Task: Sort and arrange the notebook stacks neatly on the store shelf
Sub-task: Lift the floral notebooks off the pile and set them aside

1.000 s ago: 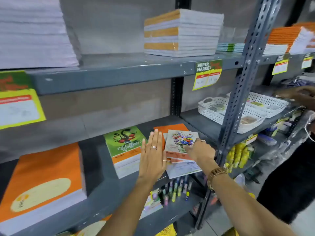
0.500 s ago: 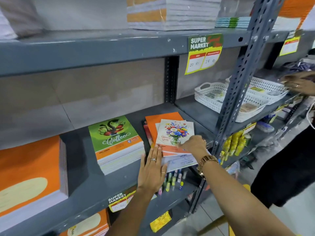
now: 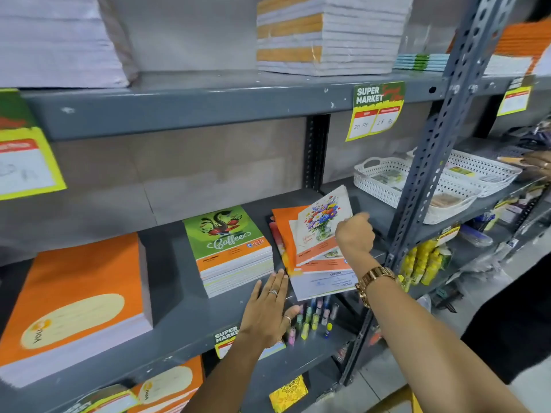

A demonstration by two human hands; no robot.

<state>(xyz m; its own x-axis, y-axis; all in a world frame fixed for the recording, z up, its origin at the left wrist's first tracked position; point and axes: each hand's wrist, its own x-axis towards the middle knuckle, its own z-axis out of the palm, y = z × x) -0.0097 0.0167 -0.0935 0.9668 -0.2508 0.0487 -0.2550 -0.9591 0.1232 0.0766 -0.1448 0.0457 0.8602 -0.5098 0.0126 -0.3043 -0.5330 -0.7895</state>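
Observation:
On the grey middle shelf (image 3: 179, 296) a loose, fanned pile of notebooks (image 3: 316, 278) lies at the right, orange covers under a white printed one. My right hand (image 3: 354, 235) grips a flower-cover notebook (image 3: 323, 220) and tilts it up off that pile. My left hand (image 3: 268, 311) lies flat and open at the shelf's front edge, fingertips touching the pile's left corner. A neat stack of green "Coffee" notebooks (image 3: 231, 248) stands just left of the pile. A thick orange notebook stack (image 3: 74, 302) fills the shelf's left end.
A perforated grey upright (image 3: 429, 162) stands right of the pile, with white baskets (image 3: 387, 180) behind it. Paper stacks (image 3: 328, 34) sit on the upper shelf above price tags (image 3: 377, 110). Small bottles (image 3: 313, 317) stand on the lower shelf. Another person's hand (image 3: 536, 165) reaches in at the far right.
My right hand has lifted the flower-cover notebook so that it tilts up from the pile. My left hand slid down to the shelf's front edge. The view has tilted up slightly.

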